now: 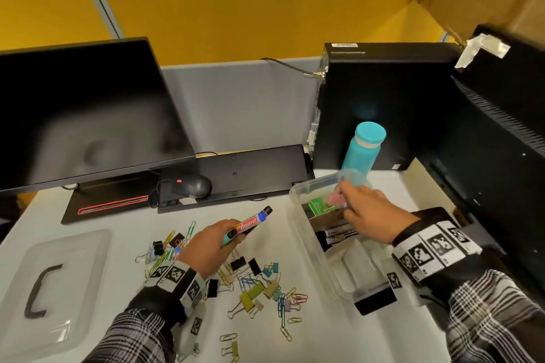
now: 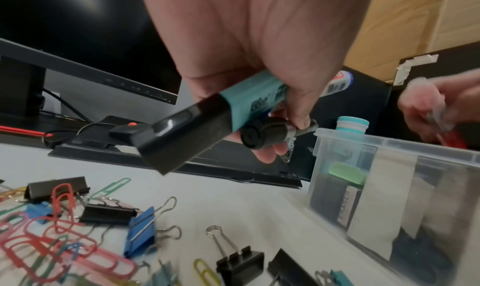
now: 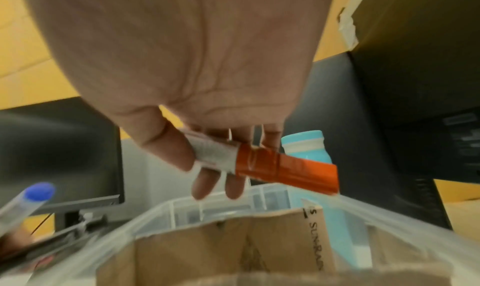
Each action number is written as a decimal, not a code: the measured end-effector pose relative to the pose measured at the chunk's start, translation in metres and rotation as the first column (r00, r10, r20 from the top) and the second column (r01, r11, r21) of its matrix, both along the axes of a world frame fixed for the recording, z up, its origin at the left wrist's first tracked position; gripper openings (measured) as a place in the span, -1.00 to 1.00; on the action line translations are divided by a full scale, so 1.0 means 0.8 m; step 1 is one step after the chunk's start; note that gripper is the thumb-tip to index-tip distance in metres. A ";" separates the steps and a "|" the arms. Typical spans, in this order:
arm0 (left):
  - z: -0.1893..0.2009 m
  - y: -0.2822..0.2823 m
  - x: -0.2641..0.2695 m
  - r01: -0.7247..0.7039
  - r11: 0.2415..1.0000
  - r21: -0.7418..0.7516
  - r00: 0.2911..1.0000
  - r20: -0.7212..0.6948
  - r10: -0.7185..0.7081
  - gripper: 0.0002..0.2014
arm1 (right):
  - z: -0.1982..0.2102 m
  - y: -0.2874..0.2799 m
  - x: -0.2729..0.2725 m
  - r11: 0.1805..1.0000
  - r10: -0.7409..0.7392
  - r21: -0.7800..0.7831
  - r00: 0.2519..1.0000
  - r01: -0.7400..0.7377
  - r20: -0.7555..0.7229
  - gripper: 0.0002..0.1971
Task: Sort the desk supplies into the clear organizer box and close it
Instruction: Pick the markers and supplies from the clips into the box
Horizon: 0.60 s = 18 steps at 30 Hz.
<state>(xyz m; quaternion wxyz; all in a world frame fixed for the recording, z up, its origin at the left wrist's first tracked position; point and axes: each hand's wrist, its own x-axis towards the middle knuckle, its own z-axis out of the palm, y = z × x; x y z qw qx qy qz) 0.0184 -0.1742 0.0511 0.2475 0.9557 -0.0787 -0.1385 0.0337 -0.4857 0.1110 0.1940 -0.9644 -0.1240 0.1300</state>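
My left hand (image 1: 212, 242) hovers above the pile of clips and grips two markers together: a whiteboard marker (image 1: 253, 222) with a blue band and a teal highlighter (image 2: 207, 124) with a black cap. My right hand (image 1: 358, 209) hangs over the far end of the clear organizer box (image 1: 306, 242) and pinches a red-capped marker (image 3: 272, 165) between thumb and fingers. Cardboard dividers (image 3: 233, 245), a green item (image 1: 320, 205) and an eraser (image 2: 346, 208) sit inside the box. The clear lid (image 1: 56, 289) with a black handle lies at the left. Paper clips and binder clips (image 1: 250, 283) are scattered on the desk.
A monitor (image 1: 82, 115) stands at the back left, with a mouse (image 1: 191, 186) and an upside-down keyboard (image 1: 244, 174) behind the clips. A teal bottle (image 1: 364, 150) stands just beyond the box, against a black computer tower (image 1: 383, 103). Another black unit (image 1: 501, 156) lines the right side.
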 end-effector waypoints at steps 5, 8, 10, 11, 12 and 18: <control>-0.001 -0.005 0.000 -0.017 0.999 -0.049 0.999 -0.033 0.015 -0.63 | -0.031 0.003 -0.011 0.948 0.051 -0.303 0.985 -0.100 -0.166 -0.70; -0.006 -0.006 -0.006 -0.006 0.997 -0.075 0.999 -0.033 0.003 -0.65 | -0.027 -0.009 -0.023 0.974 -0.039 -0.226 0.999 0.033 -0.025 -0.67; -0.010 -0.009 -0.014 -0.012 0.993 -0.113 0.999 -0.049 0.007 -0.66 | -0.026 -0.021 -0.032 0.979 -0.164 -0.110 0.985 0.169 0.051 -0.68; -0.011 -0.012 -0.018 -0.009 0.992 -0.126 0.999 -0.054 0.002 -0.67 | -0.029 -0.028 -0.036 0.969 -0.223 -0.091 0.973 0.229 0.065 -0.66; -0.011 -0.016 -0.020 0.002 0.991 -0.135 0.999 -0.048 -0.009 -0.69 | -0.035 -0.034 -0.039 0.953 -0.281 -0.098 0.957 0.287 0.069 -0.62; 0.020 -0.061 -0.001 0.117 0.981 -0.153 0.988 0.116 -0.100 -0.77 | -0.075 -0.062 -0.049 0.877 -0.454 0.130 0.887 0.462 -0.091 -0.46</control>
